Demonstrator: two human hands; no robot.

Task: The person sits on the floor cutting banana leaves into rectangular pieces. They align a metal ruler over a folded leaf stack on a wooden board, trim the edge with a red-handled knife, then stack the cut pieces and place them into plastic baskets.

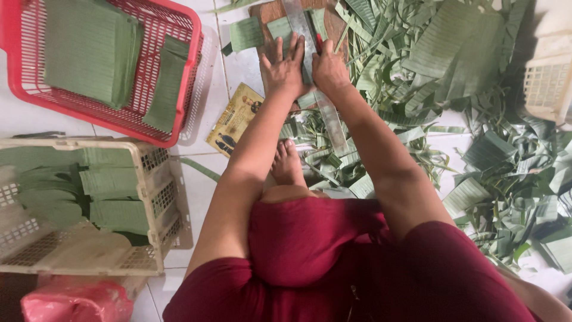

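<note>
At twelve o'clock we find our left hand (285, 70) and right hand (329, 68) crowded together on the long grey metal ruler (314, 77) over the brown wooden board (271, 15). From one to four o'clock the heap of cut green leaf scraps (476, 119) blocks any sweep across the floor. At ten o'clock the red plastic basket (190, 77) walls us in, at eight the cream plastic crate (161, 197). Between them and our arm, a strip of bare white tiled floor (202, 155) lets a hand pass, broken only by a flat yellow printed packet (235, 119).

Wooden board (271, 12) and metal ruler (298, 24) cut off by top edge. Red-handled tool (319, 43) mostly hidden under right hand (329, 70). Cream basket (548, 77) cropped at right. Pink bag (77, 301) cropped below.
</note>
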